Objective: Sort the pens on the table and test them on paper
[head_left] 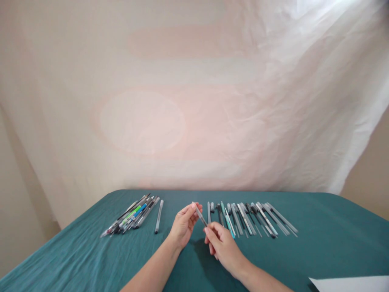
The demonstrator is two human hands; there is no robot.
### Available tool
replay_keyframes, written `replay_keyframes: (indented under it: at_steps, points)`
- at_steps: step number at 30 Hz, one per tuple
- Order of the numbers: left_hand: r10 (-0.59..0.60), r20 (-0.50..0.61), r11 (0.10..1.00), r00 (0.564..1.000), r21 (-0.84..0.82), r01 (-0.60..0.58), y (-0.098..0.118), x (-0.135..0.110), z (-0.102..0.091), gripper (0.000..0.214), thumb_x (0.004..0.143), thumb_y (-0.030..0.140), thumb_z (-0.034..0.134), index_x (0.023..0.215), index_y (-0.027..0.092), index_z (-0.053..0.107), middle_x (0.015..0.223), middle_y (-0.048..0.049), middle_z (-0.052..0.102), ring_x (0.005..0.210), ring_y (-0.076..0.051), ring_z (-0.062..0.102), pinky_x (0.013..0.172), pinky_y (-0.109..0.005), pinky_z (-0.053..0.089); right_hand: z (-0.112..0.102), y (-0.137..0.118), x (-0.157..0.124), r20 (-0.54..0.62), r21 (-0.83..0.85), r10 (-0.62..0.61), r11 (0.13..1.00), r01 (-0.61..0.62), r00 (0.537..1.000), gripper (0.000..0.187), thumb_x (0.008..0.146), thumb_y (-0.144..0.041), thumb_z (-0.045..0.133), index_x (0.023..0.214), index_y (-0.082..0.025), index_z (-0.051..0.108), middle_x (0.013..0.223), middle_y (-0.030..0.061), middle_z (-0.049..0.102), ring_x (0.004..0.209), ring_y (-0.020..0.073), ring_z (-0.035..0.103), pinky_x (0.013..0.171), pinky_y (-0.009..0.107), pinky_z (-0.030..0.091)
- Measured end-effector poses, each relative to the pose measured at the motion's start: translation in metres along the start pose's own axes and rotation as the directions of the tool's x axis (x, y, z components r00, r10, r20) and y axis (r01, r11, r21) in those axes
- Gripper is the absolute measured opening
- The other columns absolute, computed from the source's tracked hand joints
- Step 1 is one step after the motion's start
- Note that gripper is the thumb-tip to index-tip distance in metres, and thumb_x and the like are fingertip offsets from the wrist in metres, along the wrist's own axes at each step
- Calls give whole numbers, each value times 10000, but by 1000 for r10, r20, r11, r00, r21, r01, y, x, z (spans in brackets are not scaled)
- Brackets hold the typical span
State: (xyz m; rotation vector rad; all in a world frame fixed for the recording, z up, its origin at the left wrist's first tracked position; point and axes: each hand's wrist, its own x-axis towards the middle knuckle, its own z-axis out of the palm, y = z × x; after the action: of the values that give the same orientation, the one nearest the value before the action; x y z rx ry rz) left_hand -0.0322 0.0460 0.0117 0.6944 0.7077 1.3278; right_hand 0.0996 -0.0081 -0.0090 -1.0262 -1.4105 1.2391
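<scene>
The held pen (200,215) is translucent grey, darker at its lower end. Beneath it, the tablecloth (121,267) is plain deep teal. Left of it, the pen heap (133,217) mixes black, grey and white with bright green and blue; right of it, the pen row (244,219) shows clear, white, black and turquoise. Behind it, the cream backdrop (212,77) bears faint pink bands and a pink-ringed pale oval (141,121).

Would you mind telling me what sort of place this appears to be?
Probably a makeshift indoor work corner: a pale sheet hangs behind a table covered in dark green cloth, where many pens lie.
</scene>
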Motion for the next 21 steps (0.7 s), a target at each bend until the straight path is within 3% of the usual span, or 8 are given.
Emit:
replay_keyframes:
  at_steps: [6,10,18,21]
  points:
    - [8,-7,1000,1000,-2,-8,0,0,1,189,623,250,717,748,142,625,754,-25,667,651,-88,603,642,-184,454,0,0,0,-37,24,2,1000,-1,999,336,777,-511,478,834,-179,473,575,-48,508,373,44,354,334,154,242]
    - [10,3,1000,1000,0,-10,-1,0,1,210,615,268,721,744,144,611,746,-16,653,638,-85,591,633,-193,445,0,-3,1,20,72,34,997,-35,999,402,833,-522,353,817,-151,508,511,-46,476,358,43,293,340,166,175]
    - [18,21,999,1000,26,-19,-1,-1,1,235,603,304,722,662,152,553,701,13,618,611,-79,565,622,-200,424,0,-2,0,-40,-13,-7,1000,7,999,331,754,-508,513,819,-186,471,620,-40,525,429,68,418,398,179,294]
    - [26,38,999,999,33,-27,0,-3,2,257,608,320,716,629,152,522,668,30,591,582,-68,542,595,-191,409,-1,-4,0,-26,-19,-5,1000,4,1000,360,795,-521,441,822,-168,508,539,-47,478,450,80,413,426,188,292]
